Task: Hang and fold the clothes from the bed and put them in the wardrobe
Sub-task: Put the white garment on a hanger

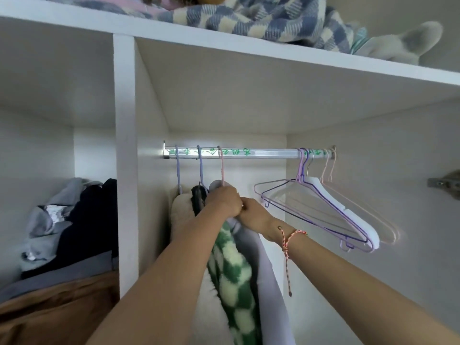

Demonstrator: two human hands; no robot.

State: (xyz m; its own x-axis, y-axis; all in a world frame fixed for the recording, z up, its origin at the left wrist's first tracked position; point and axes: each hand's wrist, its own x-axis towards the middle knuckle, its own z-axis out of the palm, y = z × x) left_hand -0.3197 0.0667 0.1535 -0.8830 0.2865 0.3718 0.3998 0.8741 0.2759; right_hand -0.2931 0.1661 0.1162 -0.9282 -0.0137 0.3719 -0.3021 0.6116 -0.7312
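**Settling a garment on the wardrobe rail**

The left hand is curled over the top of a grey garment, right where the pink hanger runs down into it. The right hand, with a red cord at its wrist, touches the left and grips the same fabric just beside it, fingers closed. What exactly the fingertips pinch is hidden behind the knuckles.

The step in hand looks like the hanging one: the pink hanger's hook is already over the rail, and both hands appear to be straightening the shoulder or collar on it. The next move probably calls for smoothing the fabric so it sits evenly, then letting go without pulling the hook off.

The grey garment hangs straight below the hands, between the forearms. A green-and-cream checked fabric lies against its left side; whether that is its lining or a separate piece cannot be told. Further left on the rail hang a black garment and a cream fleece, each on a purple hook. Well to the right, a bunch of empty hangers is tilted on the rail. In the left compartment sits a pile of clothes.
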